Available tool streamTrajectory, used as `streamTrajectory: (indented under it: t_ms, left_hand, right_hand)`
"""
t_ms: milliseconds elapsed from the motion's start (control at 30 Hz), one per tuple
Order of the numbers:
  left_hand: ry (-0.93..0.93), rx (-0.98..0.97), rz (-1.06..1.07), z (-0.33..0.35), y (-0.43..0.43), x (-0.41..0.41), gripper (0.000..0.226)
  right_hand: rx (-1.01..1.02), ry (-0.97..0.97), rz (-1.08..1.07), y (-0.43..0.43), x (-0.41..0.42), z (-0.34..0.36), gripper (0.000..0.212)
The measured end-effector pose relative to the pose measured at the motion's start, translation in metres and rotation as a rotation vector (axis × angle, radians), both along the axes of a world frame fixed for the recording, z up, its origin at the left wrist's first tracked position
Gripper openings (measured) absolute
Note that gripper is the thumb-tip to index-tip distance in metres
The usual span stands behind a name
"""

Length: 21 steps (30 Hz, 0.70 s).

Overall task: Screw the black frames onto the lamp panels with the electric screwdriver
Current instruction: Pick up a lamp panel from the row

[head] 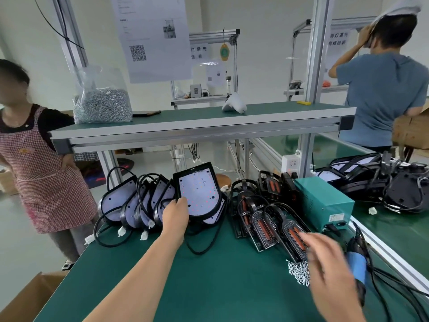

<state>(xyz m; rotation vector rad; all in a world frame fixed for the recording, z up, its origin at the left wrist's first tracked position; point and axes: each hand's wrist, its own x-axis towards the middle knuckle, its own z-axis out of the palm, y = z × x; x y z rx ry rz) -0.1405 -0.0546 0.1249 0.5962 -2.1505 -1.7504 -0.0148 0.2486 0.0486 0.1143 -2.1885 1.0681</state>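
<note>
Head cam: L grip (175,214) holds tilted white, black-rimmed lamp panel (200,192); R grip (329,268) released, blurred.

One wide-angle camera rides on the person's head, facing forward and down over the green workbench (209,275). The right hand (325,263) is close under the lens and blurred. The left hand (176,212), arm stretched forward, grips a lamp panel (199,194) farther out. The upper shelf (209,122) stands beyond.
</note>
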Motion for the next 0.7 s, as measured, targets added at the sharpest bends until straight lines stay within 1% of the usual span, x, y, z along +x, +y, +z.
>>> streamTrajectory:
  t_ms: [33, 67, 100, 133, 167, 200, 233, 267, 300, 367, 433, 467, 500, 533, 567, 633, 700]
  left_hand:
    - [-0.003, 0.087, -0.025, -0.001, 0.003, 0.006, 0.018]
    - [-0.003, 0.2, -0.045, -0.002, 0.006, 0.012, 0.016]
    - [-0.01, 0.324, -0.063, -0.002, 0.011, 0.021, 0.016]
    - [-0.024, 0.463, -0.093, -0.003, 0.017, 0.03, 0.02]
    - [-0.044, 0.593, -0.131, -0.003, 0.025, 0.042, 0.024]
    - [-0.068, 0.693, -0.169, -0.003, 0.033, 0.054, 0.027]
    - [-0.088, 0.766, -0.202, -0.005, 0.04, 0.066, 0.028]
    - [-0.11, 0.826, -0.229, -0.007, 0.044, 0.075, 0.028]
    - [-0.128, 0.868, -0.252, -0.01, 0.047, 0.085, 0.027]
    - [-0.15, 0.958, -0.302, -0.016, 0.048, 0.104, 0.023]
    - [-0.138, 1.027, -0.345, -0.022, 0.05, 0.121, 0.022]
    - [-0.128, 1.018, -0.347, -0.025, 0.051, 0.128, 0.021]
    - [-0.116, 0.966, -0.338, -0.029, 0.053, 0.133, 0.021]
    - [-0.101, 0.867, -0.318, -0.034, 0.053, 0.135, 0.02]
    - [-0.086, 0.74, -0.293, -0.037, 0.05, 0.136, 0.018]
    - [-0.068, 0.511, -0.234, -0.047, 0.044, 0.132, 0.012]
    - [-0.096, 0.363, -0.162, -0.059, 0.035, 0.125, 0.011]
  right_hand:
    - [-0.076, -0.143, 0.135, -0.021, -0.001, 0.001, 0.044]
    - [-0.223, -0.331, 0.261, -0.042, -0.002, 0.002, 0.039]
    - [-0.444, -0.531, 0.361, -0.061, -0.005, 0.0, 0.034]
    - [-0.671, -0.712, 0.428, -0.078, -0.009, -0.002, 0.034]
    - [-0.874, -0.827, 0.476, -0.092, -0.013, -0.005, 0.037]
    - [-1.007, -0.884, 0.501, -0.103, -0.018, -0.006, 0.04]
    - [-1.067, -0.911, 0.501, -0.111, -0.022, -0.006, 0.045]
    - [-1.053, -0.923, 0.474, -0.116, -0.027, -0.006, 0.05]
    - [-0.993, -0.929, 0.429, -0.12, -0.032, -0.006, 0.056]
    - [-0.798, -0.94, 0.347, -0.126, -0.041, -0.004, 0.063]
    - [-0.633, -0.966, 0.324, -0.128, -0.041, 0.001, 0.058]
    - [-0.595, -0.984, 0.332, -0.128, -0.039, 0.005, 0.049]
    - [-0.57, -0.988, 0.342, -0.128, -0.036, 0.007, 0.036]
    - [-0.543, -0.979, 0.35, -0.126, -0.032, 0.007, 0.019]
    - [-0.502, -0.96, 0.345, -0.124, -0.027, 0.007, 0.008]
    - [-0.423, -0.874, 0.312, -0.118, -0.018, 0.0, 0.021]
    - [-0.421, -0.78, 0.292, -0.111, -0.01, -0.008, 0.03]
